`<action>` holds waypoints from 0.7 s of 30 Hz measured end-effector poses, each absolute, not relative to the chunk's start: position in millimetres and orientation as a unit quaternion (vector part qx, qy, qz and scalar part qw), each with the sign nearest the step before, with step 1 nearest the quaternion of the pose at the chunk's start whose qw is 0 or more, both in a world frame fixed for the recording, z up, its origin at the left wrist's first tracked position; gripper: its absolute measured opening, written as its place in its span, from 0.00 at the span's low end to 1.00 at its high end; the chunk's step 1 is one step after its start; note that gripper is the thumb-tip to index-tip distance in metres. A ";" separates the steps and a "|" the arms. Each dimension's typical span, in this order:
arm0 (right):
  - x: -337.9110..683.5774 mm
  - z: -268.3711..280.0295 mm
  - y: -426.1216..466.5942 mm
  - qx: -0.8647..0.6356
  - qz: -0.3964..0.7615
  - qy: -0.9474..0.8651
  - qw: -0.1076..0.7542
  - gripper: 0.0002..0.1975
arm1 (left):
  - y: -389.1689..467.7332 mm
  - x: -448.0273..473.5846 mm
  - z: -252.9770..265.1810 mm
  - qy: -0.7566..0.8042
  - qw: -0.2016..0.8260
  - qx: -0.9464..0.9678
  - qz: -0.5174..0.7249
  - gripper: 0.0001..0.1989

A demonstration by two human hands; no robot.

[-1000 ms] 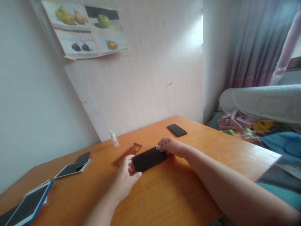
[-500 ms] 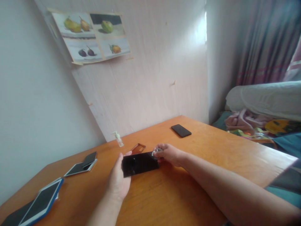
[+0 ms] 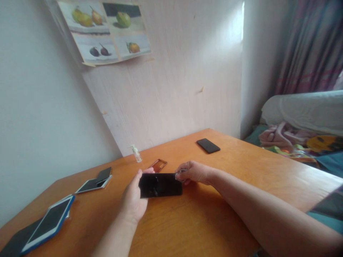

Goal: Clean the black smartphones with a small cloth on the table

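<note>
A black smartphone (image 3: 162,186) lies sideways above the table, its dark glossy face toward me with faint reflections. My left hand (image 3: 136,194) grips its left end, thumb along the near side and fingers behind. At the phone's upper right corner, my right hand (image 3: 189,173) pinches a small whitish crumpled wipe (image 3: 179,175) against the edge. Most of the wipe is hidden by the fingers. Just behind the phone lies an empty reddish-brown phone case (image 3: 160,165).
A clear pump bottle (image 3: 137,156) stands near the wall. Another black phone (image 3: 208,145) lies at the back right. On the left are a blue-cased tablet (image 3: 49,223) and a white-framed tablet (image 3: 88,185) with a dark phone (image 3: 104,175) on it. The wooden table (image 3: 193,221) meets a bed on the right.
The phone has levelled out, its right end slightly raised. My right hand still pinches the wipe at the upper right corner. The whole view has shifted slightly.
</note>
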State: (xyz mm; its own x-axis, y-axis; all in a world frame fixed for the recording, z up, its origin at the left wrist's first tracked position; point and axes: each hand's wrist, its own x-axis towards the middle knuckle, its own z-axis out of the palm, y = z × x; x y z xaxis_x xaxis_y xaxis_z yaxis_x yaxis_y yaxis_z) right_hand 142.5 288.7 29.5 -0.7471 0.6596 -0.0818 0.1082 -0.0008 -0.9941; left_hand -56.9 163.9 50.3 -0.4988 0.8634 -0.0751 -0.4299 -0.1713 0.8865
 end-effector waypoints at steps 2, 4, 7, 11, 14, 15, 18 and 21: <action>142.6 30.8 287.7 -0.293 0.628 -0.687 0.220 0.13 | 162.5 -54.9 52.7 0.464 0.447 0.235 0.728 0.14; 143.4 32.5 286.5 -0.285 0.624 -0.693 0.221 0.13 | 161.5 -53.5 54.8 0.463 0.451 0.236 0.726 0.13; 145.4 34.8 285.0 -0.261 0.645 -0.689 0.204 0.12 | 160.7 -53.5 56.6 0.470 0.446 0.234 0.725 0.14; 146.3 36.7 283.1 -0.263 0.629 -0.703 0.204 0.13 | 159.7 -53.5 56.6 0.469 0.445 0.241 0.724 0.15; 147.4 37.7 283.0 -0.267 0.611 -0.718 0.202 0.15 | 158.4 -52.0 57.9 0.470 0.449 0.242 0.720 0.14; 148.3 38.0 283.4 -0.260 0.613 -0.720 0.194 0.15 | 157.9 -51.6 59.0 0.470 0.449 0.238 0.721 0.14; 151.0 39.0 283.9 -0.236 0.626 -0.725 0.166 0.15 | 156.4 -50.7 63.4 0.469 0.454 0.225 0.724 0.15; 150.7 41.0 281.2 -0.242 0.613 -0.735 0.159 0.18 | 155.4 -49.7 66.7 0.469 0.465 0.226 0.716 0.21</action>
